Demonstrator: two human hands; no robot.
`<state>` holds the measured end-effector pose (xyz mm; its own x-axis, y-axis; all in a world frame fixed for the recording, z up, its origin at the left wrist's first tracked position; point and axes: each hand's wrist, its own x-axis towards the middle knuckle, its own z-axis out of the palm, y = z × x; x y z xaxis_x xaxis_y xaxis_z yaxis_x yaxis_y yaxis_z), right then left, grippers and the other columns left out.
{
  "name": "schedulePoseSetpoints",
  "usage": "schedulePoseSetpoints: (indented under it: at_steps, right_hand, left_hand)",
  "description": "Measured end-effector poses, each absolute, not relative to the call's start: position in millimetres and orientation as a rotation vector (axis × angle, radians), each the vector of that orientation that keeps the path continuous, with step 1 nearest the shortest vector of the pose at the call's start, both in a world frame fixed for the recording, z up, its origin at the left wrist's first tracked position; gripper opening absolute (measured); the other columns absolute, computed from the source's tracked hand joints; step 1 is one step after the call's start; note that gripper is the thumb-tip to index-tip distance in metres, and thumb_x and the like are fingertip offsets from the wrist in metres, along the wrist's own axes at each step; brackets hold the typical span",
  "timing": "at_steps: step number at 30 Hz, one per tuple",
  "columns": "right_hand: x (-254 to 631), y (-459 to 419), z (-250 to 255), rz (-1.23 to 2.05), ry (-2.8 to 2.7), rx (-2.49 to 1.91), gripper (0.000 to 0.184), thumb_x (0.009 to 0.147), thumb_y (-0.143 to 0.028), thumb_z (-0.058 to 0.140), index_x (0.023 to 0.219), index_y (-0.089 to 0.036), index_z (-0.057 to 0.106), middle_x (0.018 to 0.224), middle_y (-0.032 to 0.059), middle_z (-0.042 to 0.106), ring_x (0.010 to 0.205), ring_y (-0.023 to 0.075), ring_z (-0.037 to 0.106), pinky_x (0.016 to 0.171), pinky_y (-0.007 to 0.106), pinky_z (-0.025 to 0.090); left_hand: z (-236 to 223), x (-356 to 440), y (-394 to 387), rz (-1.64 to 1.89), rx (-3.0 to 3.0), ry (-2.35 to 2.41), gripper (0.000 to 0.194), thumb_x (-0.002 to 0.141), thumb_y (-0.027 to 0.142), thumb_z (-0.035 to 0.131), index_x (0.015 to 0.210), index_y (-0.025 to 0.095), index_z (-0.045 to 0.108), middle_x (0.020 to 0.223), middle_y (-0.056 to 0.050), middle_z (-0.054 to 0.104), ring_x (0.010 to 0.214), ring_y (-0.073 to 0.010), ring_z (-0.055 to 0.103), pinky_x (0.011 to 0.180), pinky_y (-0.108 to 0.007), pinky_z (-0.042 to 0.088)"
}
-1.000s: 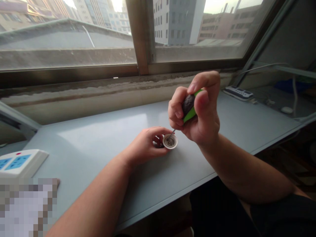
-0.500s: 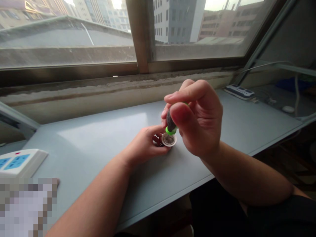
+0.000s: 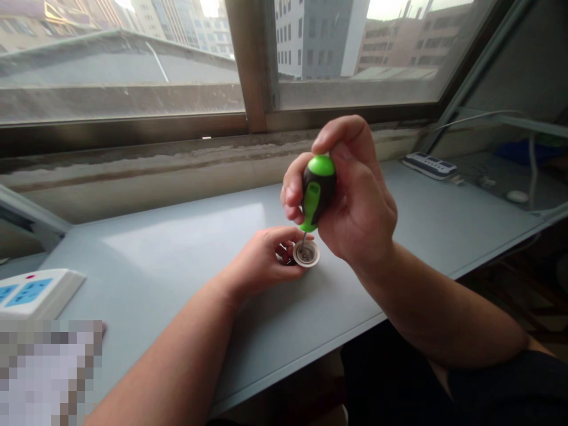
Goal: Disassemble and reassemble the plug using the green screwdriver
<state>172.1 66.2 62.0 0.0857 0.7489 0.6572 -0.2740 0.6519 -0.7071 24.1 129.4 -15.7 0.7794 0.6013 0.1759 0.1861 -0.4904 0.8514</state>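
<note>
Gripping a stubby green-and-black screwdriver (image 3: 318, 186) in the closed right hand (image 3: 357, 201), thin tip lowered into a small white round cap (image 3: 306, 253) pinched at the curled left hand's (image 3: 260, 263) fingertips above the desk (image 3: 155, 248); cap seems light, slippery, best held by its rim.

A big window (image 3: 124, 59) shows tall buildings (image 3: 315, 41) outside, above a long gray tabletop (image 3: 177, 248).

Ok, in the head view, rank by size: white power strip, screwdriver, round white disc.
Largest to smallest: power strip, screwdriver, disc. Nearness to the camera makes strip versus screwdriver unsure.
</note>
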Motion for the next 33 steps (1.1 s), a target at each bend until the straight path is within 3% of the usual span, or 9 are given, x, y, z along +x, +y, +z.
schedulePoseSetpoints:
  at_steps: [4,8,12,16,19,22,25,28,33]
  right_hand:
    - [174.3,75.6,57.6,0.735,-1.219,-0.417,0.034,0.097,-0.052,0.072,0.097,-0.029,0.049,0.097,-0.0015,0.055,0.066,0.0117,0.054,0.046,0.023,0.040]
    - [172.8,89.4,46.7,0.494,-1.265,-0.438,0.048,0.083,-0.060,0.086,0.099,-0.028,0.053,0.104,-0.0014,0.054,0.085,0.0129,0.061,0.060,0.024,0.058]
    - [173.9,92.1,44.6,0.431,-1.255,-0.394,0.034,0.091,-0.050,0.081,0.101,-0.031,0.055,0.095,-0.0048,0.058,0.078,0.0109,0.063,0.061,0.024,0.058]
    - [180.2,83.0,55.3,0.684,-1.301,-0.338,0.013,0.105,-0.037,0.060,0.099,-0.026,0.058,0.080,-0.0035,0.063,0.065,0.0119,0.062,0.056,0.027,0.055]
    - [183.0,76.7,60.4,0.733,-1.314,-0.355,0.020,0.108,-0.039,0.051,0.095,-0.025,0.056,0.070,-0.0039,0.059,0.052,0.0112,0.052,0.045,0.025,0.045]
    - [181.8,72.2,59.1,0.678,-1.291,-0.407,0.023,0.109,-0.043,0.052,0.093,-0.027,0.053,0.078,-0.0029,0.054,0.058,0.0120,0.050,0.039,0.022,0.036]
    - [180.0,73.0,55.2,0.575,-1.317,-0.460,0.022,0.104,-0.040,0.067,0.091,-0.026,0.055,0.091,-0.0004,0.056,0.080,0.0140,0.059,0.046,0.021,0.044]
    - [180.9,81.4,51.4,0.387,-1.419,-0.395,0.021,0.098,-0.043,0.076,0.097,-0.026,0.063,0.097,0.0003,0.065,0.087,0.0150,0.066,0.067,0.027,0.060]
    - [184.2,93.0,47.3,0.202,-1.433,-0.362,0.021,0.093,-0.042,0.082,0.096,-0.025,0.071,0.094,0.0000,0.071,0.082,0.0144,0.069,0.074,0.030,0.061]
  left_hand:
    - [-15.2,25.3,128.5,0.597,2.067,0.573,0.024,0.076,0.017,0.073,0.100,0.017,0.075,0.082,0.001,0.068,0.068,-0.0118,0.057,0.065,-0.024,0.051]
    - [-13.2,25.7,128.1,0.575,2.074,0.573,0.027,0.076,0.017,0.070,0.102,0.016,0.076,0.083,0.000,0.069,0.068,-0.0114,0.058,0.065,-0.023,0.050]
    - [-13.7,25.0,129.1,0.590,2.087,0.578,0.029,0.074,0.014,0.071,0.103,0.016,0.077,0.089,-0.001,0.070,0.072,-0.0117,0.060,0.067,-0.022,0.052]
    - [-16.6,24.3,130.2,0.610,2.095,0.580,0.033,0.075,0.013,0.073,0.108,0.017,0.077,0.087,0.001,0.070,0.072,-0.0109,0.059,0.066,-0.021,0.052]
    - [-18.4,24.0,130.5,0.621,2.093,0.567,0.035,0.075,0.014,0.074,0.110,0.016,0.077,0.087,0.001,0.069,0.071,-0.0104,0.058,0.066,-0.020,0.052]
    - [-18.4,24.1,130.5,0.627,2.102,0.566,0.034,0.075,0.013,0.073,0.108,0.016,0.078,0.087,0.001,0.069,0.072,-0.0112,0.060,0.066,-0.021,0.052]
    - [-16.2,24.5,130.0,0.616,2.100,0.580,0.034,0.074,0.013,0.071,0.106,0.016,0.078,0.089,-0.001,0.070,0.073,-0.0120,0.061,0.067,-0.022,0.053]
    - [-14.0,25.1,129.1,0.599,2.085,0.588,0.032,0.073,0.013,0.069,0.104,0.016,0.078,0.091,-0.002,0.071,0.074,-0.0124,0.061,0.067,-0.022,0.053]
    - [-13.4,25.1,128.4,0.600,2.089,0.588,0.030,0.074,0.013,0.069,0.102,0.016,0.078,0.089,-0.002,0.071,0.075,-0.0134,0.063,0.068,-0.023,0.053]
